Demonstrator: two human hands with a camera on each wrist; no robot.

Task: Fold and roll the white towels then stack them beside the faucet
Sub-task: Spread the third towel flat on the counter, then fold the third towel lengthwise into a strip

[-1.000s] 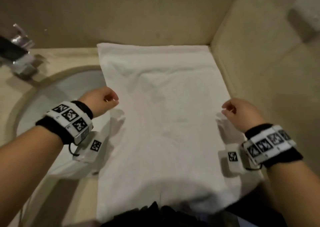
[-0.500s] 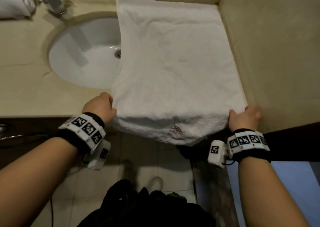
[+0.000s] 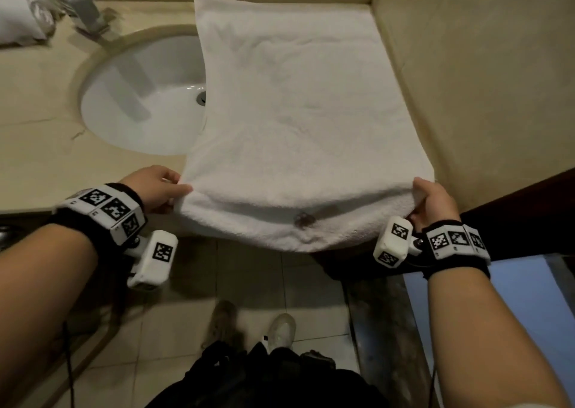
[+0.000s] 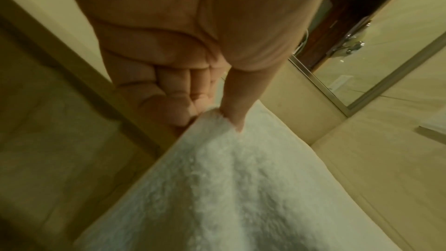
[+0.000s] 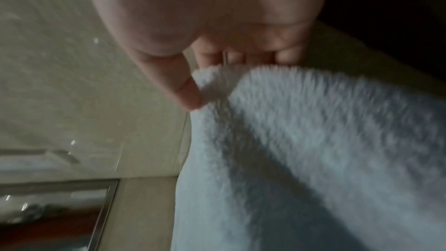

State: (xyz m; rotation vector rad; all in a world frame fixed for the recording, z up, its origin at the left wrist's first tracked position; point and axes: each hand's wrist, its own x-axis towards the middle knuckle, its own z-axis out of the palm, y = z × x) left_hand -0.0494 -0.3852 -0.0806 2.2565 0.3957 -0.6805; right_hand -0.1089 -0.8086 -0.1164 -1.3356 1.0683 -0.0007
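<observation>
The table carries the white towel, spread flat between the sink and the side wall, its near edge hanging over the front. That overhang may drag it floorward if either grip loosens. The left edge droops over the basin and may dip in. The left hand and right hand each pinch a near corner.
</observation>
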